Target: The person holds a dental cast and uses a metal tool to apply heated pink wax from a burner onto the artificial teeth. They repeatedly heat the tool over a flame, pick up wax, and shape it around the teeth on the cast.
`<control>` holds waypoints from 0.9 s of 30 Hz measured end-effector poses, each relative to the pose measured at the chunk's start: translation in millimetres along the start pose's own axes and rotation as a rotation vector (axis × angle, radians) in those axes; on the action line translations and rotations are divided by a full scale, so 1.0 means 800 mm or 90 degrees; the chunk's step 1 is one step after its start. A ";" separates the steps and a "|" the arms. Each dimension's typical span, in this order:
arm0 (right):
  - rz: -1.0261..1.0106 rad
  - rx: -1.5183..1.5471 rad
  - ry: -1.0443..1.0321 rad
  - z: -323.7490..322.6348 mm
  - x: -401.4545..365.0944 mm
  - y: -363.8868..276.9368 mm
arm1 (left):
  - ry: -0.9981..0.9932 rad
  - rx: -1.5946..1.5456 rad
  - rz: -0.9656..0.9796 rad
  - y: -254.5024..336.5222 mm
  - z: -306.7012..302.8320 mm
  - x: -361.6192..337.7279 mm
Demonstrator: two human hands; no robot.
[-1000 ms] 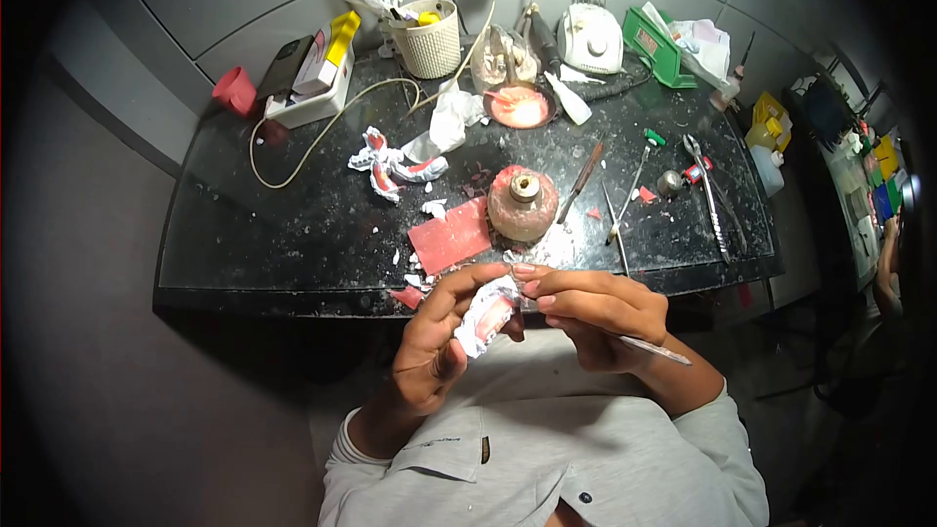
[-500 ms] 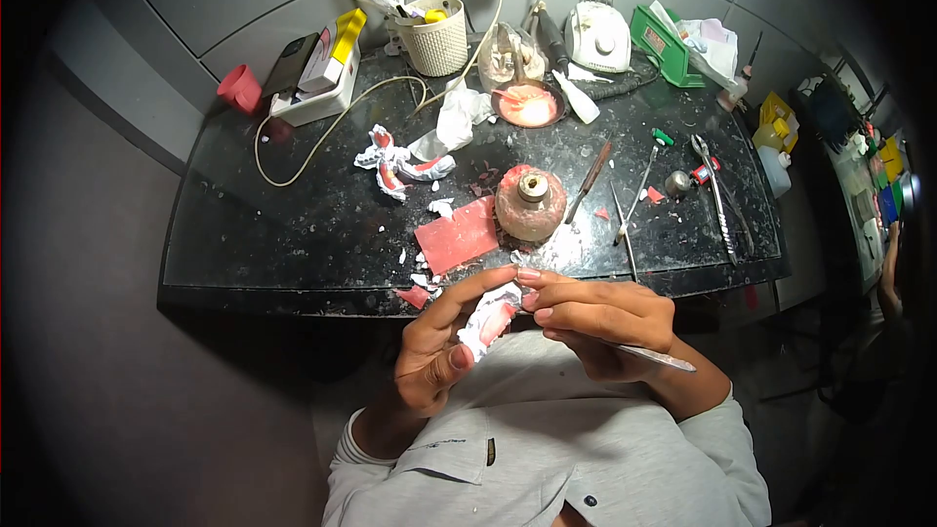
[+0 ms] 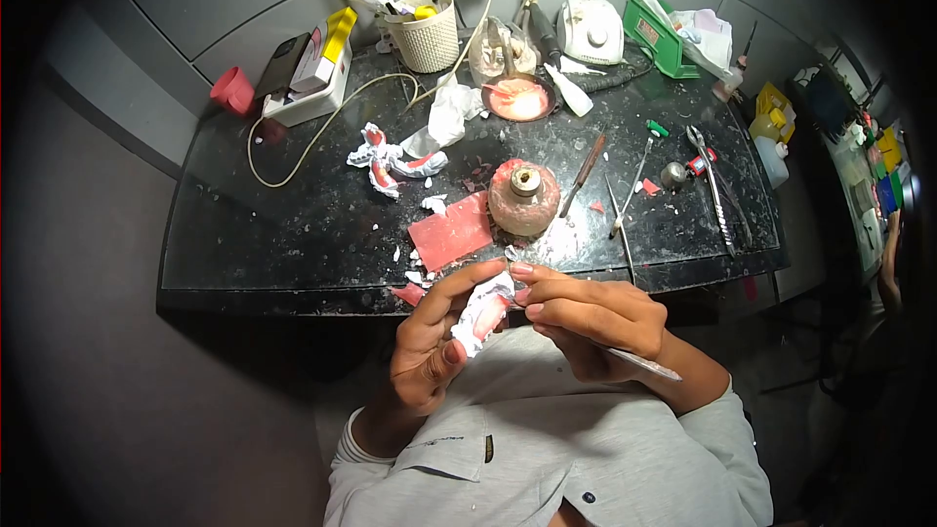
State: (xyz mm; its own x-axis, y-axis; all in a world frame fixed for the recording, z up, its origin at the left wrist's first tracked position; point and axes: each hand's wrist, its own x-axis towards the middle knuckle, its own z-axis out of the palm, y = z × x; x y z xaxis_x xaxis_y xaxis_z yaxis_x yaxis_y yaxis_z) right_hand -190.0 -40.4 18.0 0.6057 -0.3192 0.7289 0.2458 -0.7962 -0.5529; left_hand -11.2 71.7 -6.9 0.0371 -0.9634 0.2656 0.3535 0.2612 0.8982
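Note:
My left hand (image 3: 429, 351) is closed around a white and pink dental impression (image 3: 482, 315), thumb at its lower end and fingertips at its top, just in front of the bench edge. Across from it, my right hand (image 3: 600, 317) grips a slim metal wax knife (image 3: 644, 364), whose flat end sticks out below the palm to the right. The knife's other end is mostly hidden by my fingers, which meet the impression's upper right side. Just beyond my hands lies a pink wax sheet (image 3: 451, 234), beside a round wax-smeared burner (image 3: 524, 197).
More white and pink impression pieces (image 3: 381, 161) lie on the black bench (image 3: 264, 263), among crumbs. Right of the burner are a brown-handled knife (image 3: 589, 168), thin metal tools (image 3: 625, 220) and pliers (image 3: 712, 185). Behind stand a wax pan (image 3: 517, 100) and a woven basket (image 3: 426, 39).
The view has shifted slightly, so the bench things appear a little to the left and higher. Both hands keep their grips, with the impression and knife held nearly the same way.

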 end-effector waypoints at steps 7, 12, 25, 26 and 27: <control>-0.026 -0.018 -0.011 0.001 -0.007 0.006 | 0.021 -0.020 0.001 -0.007 -0.006 0.001; -0.010 -0.040 -0.059 -0.008 -0.017 0.011 | 0.031 -0.045 -0.023 -0.005 -0.004 0.003; -0.013 0.083 0.147 -0.019 -0.017 0.013 | -0.080 -0.052 0.160 -0.009 -0.001 -0.008; -0.012 0.084 0.148 -0.025 -0.020 0.010 | -0.080 -0.051 0.158 -0.009 -0.001 -0.008; 0.009 0.084 0.117 -0.030 -0.023 0.008 | -0.061 -0.015 0.168 -0.010 -0.001 -0.008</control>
State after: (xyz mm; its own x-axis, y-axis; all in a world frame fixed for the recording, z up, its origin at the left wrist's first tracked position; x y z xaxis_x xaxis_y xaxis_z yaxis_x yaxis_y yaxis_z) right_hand -217.5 -52.1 11.0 0.4649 -0.4271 0.7755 0.3427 -0.7208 -0.6025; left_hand -13.5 75.9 -15.8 0.0426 -0.8514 0.5228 0.3650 0.5003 0.7851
